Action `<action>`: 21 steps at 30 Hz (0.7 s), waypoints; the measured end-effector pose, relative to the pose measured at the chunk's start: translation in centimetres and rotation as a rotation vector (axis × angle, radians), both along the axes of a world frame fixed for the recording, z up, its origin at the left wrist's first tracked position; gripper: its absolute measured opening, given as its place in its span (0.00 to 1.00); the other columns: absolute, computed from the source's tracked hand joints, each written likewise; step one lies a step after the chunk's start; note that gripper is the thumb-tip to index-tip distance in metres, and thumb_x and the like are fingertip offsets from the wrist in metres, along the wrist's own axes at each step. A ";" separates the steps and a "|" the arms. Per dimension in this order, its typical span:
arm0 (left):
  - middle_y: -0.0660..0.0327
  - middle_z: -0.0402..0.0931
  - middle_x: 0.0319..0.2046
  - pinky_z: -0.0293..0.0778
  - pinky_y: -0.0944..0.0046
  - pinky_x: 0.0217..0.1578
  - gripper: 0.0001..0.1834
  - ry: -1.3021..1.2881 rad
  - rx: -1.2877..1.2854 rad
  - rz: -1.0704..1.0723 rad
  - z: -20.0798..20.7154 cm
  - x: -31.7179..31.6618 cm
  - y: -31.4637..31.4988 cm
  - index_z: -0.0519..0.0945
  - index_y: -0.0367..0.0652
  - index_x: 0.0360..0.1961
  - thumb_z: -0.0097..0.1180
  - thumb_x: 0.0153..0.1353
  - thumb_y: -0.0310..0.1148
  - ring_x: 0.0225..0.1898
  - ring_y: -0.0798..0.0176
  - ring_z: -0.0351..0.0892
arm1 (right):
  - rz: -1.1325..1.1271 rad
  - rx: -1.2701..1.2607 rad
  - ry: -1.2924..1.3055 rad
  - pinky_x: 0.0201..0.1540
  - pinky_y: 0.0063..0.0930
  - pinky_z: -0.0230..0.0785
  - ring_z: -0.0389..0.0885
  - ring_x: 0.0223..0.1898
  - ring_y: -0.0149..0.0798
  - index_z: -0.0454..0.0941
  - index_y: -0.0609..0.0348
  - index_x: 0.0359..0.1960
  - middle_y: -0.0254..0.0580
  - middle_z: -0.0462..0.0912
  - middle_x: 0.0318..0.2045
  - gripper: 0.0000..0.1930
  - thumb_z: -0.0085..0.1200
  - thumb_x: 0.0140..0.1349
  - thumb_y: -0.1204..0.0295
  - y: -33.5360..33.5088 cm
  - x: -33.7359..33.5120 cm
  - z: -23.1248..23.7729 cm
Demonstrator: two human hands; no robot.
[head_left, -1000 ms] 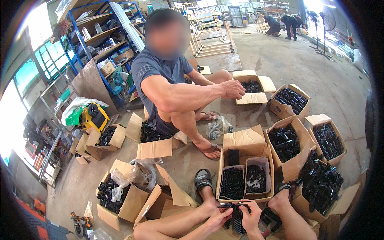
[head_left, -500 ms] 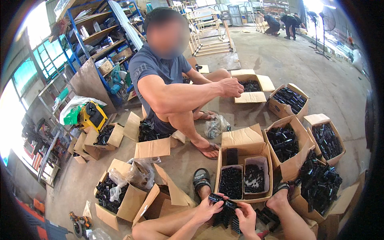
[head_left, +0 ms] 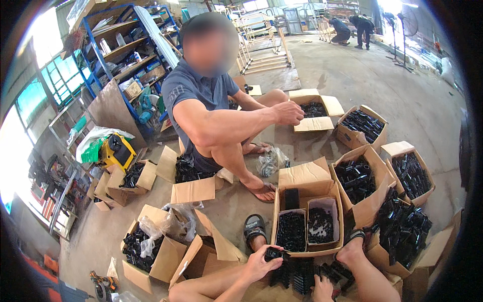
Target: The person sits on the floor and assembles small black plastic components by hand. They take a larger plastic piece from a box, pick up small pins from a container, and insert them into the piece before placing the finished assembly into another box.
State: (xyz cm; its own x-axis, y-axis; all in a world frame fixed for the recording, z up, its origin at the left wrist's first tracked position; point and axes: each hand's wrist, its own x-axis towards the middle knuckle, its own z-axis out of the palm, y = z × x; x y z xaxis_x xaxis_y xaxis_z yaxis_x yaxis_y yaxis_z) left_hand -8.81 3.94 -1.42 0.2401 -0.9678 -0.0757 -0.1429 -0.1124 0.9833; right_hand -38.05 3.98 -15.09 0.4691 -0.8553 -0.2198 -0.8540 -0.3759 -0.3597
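My left hand (head_left: 260,265) is closed on a black plastic fitting (head_left: 274,253), held up just before the near edge of an open cardboard box (head_left: 340,229). My right hand (head_left: 322,289) is lower and to the right, fingers stretched toward black parts lying between my legs; nothing shows in it. Beside it lie a row of ribbed black pieces (head_left: 302,276) and several loose black fittings (head_left: 338,273). Inside the box, two smaller trays hold small black pieces (head_left: 291,229) on the left and fewer, scattered ones (head_left: 320,224) on the right.
Boxes of black tube parts (head_left: 355,178) stand to the right, with a heaped one (head_left: 402,229) beside my right foot. Another parts box (head_left: 142,246) and a cordless tool (head_left: 102,284) are at left. A seated co-worker (head_left: 204,100) handles something over a far box (head_left: 314,124).
My right hand has come away from the fitting and dropped down to the right, toward the loose parts. My left hand keeps the fitting, nearly in place.
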 end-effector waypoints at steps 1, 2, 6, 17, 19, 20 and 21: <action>0.63 0.82 0.47 0.77 0.70 0.47 0.19 -0.051 -0.019 -0.010 0.3 -0.1 0.0 0.75 0.37 0.55 0.64 0.64 0.28 0.45 0.75 0.77 | -0.025 0.002 -0.045 0.49 0.47 0.72 0.77 0.51 0.57 0.68 0.58 0.63 0.56 0.77 0.50 0.31 0.63 0.58 0.67 -0.1 -0.1 -0.1; 0.63 0.81 0.48 0.77 0.70 0.47 0.19 -0.001 -0.045 -0.013 0.1 0.0 0.0 0.75 0.37 0.55 0.64 0.64 0.28 0.45 0.74 0.77 | -0.050 0.005 -0.090 0.46 0.46 0.74 0.78 0.49 0.57 0.69 0.59 0.61 0.56 0.79 0.48 0.29 0.63 0.58 0.67 -0.1 -0.1 -0.1; 0.62 0.79 0.53 0.76 0.71 0.47 0.18 0.397 -0.027 0.002 -1.7 -0.1 0.5 0.78 0.37 0.55 0.63 0.65 0.27 0.45 0.72 0.77 | -0.419 0.068 -0.304 0.43 0.47 0.74 0.79 0.45 0.60 0.74 0.60 0.52 0.61 0.80 0.42 0.20 0.62 0.59 0.70 -1.1 1.0 0.3; 0.57 0.77 0.54 0.71 0.59 0.61 0.24 0.394 -0.109 -0.134 -3.4 -0.7 1.0 0.71 0.33 0.63 0.59 0.69 0.31 0.55 0.63 0.77 | -0.475 0.208 -0.334 0.45 0.48 0.73 0.80 0.44 0.61 0.75 0.61 0.48 0.62 0.81 0.40 0.16 0.61 0.59 0.71 -1.6 0.0 -2.2; 0.57 0.77 0.55 0.69 0.59 0.61 0.23 0.344 -0.118 -0.139 -3.2 -0.8 1.0 0.72 0.33 0.62 0.58 0.68 0.30 0.55 0.62 0.77 | -0.471 0.232 -0.328 0.45 0.48 0.73 0.80 0.44 0.61 0.75 0.61 0.47 0.62 0.81 0.39 0.16 0.61 0.59 0.71 -1.6 0.4 -2.1; 0.57 0.77 0.55 0.69 0.59 0.61 0.23 0.354 -0.112 -0.139 -3.1 -1.0 1.0 0.72 0.33 0.62 0.58 0.68 0.30 0.55 0.62 0.77 | -0.466 0.245 -0.329 0.45 0.48 0.73 0.80 0.44 0.61 0.75 0.61 0.47 0.62 0.81 0.39 0.15 0.61 0.59 0.71 -1.7 0.6 -2.0; 0.57 0.77 0.55 0.69 0.59 0.61 0.23 0.363 -0.106 -0.137 -2.8 -1.1 1.1 0.72 0.33 0.62 0.59 0.68 0.30 0.56 0.62 0.77 | -0.466 0.239 -0.336 0.46 0.48 0.73 0.80 0.44 0.61 0.75 0.61 0.46 0.62 0.81 0.39 0.15 0.61 0.59 0.71 -1.6 0.5 -2.4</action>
